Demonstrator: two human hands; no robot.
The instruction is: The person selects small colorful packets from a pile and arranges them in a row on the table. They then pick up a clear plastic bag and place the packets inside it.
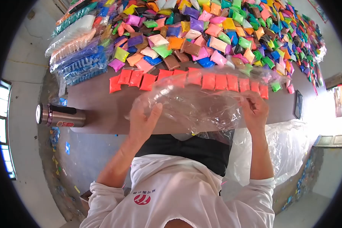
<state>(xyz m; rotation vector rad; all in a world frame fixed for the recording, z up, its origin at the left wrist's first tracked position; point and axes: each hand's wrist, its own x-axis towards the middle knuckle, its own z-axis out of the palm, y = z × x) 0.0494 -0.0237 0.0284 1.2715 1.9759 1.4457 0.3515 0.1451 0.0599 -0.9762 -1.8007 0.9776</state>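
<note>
A clear plastic bag [193, 108] is stretched between my two hands above the table's near edge. My left hand [142, 117] has the bag's left side, its thumb raised and its fingers partly blurred behind the film. With fingertips pinched together, my right hand [254, 108] grips the bag's right edge. Just beyond the bag lies a row of red packets [220, 81], side by side across the table. Some of them show through the film.
A large heap of small multicoloured packets [201, 38] covers the back of the table [98, 102]. Filled bags [79, 57] are stacked at the left. A steel thermos [60, 115] lies at the left edge, a phone [298, 104] at the right. Clear plastic sheeting [277, 148] hangs at right.
</note>
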